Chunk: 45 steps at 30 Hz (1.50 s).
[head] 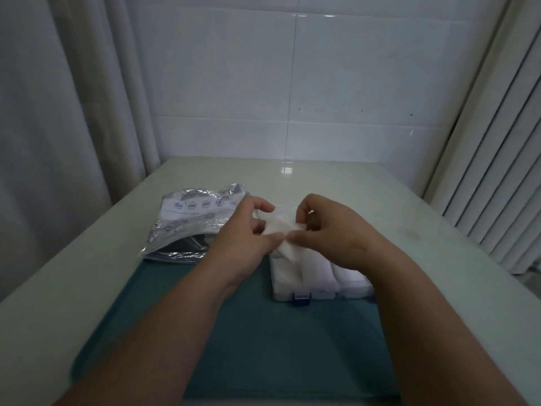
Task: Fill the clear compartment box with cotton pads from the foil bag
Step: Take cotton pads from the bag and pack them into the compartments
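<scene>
Above teal mat point(263, 347), pale table point(424, 230), tiled wall point(234, 68), left hand point(237, 238), right hand point(333, 232), fingers point(273, 237) pinching cotton pad point(280, 224)

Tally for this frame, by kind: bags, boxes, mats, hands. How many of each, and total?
Foil bag: 1
Clear compartment box: 1
Teal mat: 1
Hands: 2, left hand and right hand, both pinching cotton pads
Total: 5; pads uncountable

Pale glossy bench point(439, 259) with a teal mat point(263, 347) laid on it. Foil bag point(187, 224) sits at the mat's far left edge, mostly on bare bench. Clear compartment box point(322, 285) is on the mat's far right part.
</scene>
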Each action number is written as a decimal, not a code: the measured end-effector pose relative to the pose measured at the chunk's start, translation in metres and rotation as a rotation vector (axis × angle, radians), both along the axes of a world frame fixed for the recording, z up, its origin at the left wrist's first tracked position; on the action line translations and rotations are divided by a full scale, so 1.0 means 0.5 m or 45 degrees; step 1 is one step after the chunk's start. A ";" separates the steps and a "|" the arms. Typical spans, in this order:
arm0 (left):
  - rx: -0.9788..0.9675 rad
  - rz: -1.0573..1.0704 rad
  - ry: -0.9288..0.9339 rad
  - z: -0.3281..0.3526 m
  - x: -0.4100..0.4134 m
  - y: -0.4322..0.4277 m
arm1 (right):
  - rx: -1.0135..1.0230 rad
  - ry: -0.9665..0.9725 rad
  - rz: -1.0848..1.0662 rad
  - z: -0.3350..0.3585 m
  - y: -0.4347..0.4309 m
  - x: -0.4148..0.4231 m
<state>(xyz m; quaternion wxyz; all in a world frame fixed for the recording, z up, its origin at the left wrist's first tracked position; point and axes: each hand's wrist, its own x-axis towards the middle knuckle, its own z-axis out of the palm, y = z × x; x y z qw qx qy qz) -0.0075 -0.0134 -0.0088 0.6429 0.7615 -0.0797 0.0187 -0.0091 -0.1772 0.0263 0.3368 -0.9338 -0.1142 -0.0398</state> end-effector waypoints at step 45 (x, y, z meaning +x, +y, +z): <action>1.006 -0.129 -0.045 0.010 -0.008 -0.283 | -0.277 0.310 -0.506 -0.027 -0.201 -0.053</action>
